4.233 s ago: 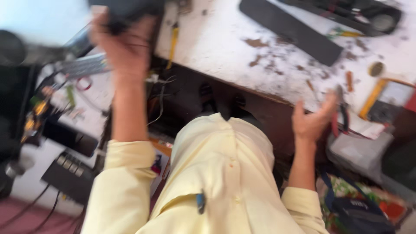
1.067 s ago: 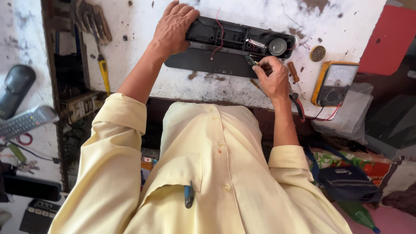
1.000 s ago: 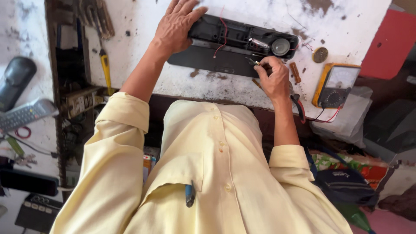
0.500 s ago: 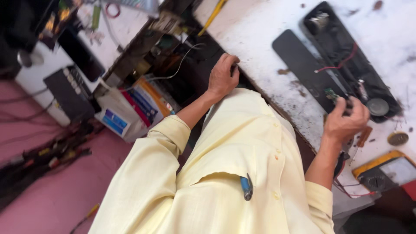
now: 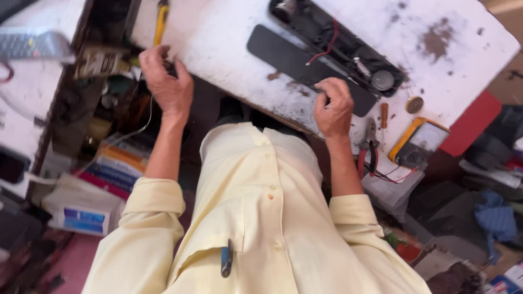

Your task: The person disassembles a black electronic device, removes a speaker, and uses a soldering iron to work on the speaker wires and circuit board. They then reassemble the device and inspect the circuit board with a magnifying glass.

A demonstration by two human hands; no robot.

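The right hand [image 5: 333, 106] is curled into a loose fist at the near edge of the white desk [image 5: 218, 43]; whether anything small is pinched inside it cannot be told. Just beyond its knuckles lies a long flat black cover panel [image 5: 297, 62], and past that, side by side with it, the opened black speaker housing [image 5: 335, 46], with a red wire, small parts and a round speaker showing in its trough. The housing looks like light, stiff plastic, and its exposed wires and fittings seem fragile, so it is best held by the long outer walls, not by anything inside; the panel is thin and probably a little flexible, best lifted by its long edges. To the right of this hand lie pliers [image 5: 370, 141], a small screwdriver [image 5: 383, 117] and a yellow multimeter [image 5: 418, 142]. The left hand [image 5: 166, 81] is off to the side at the desk's edge, fingers bent over something dark and small that cannot be made out, beside a cluttered shelf with a thin white cable [image 5: 139, 128] trailing below it.
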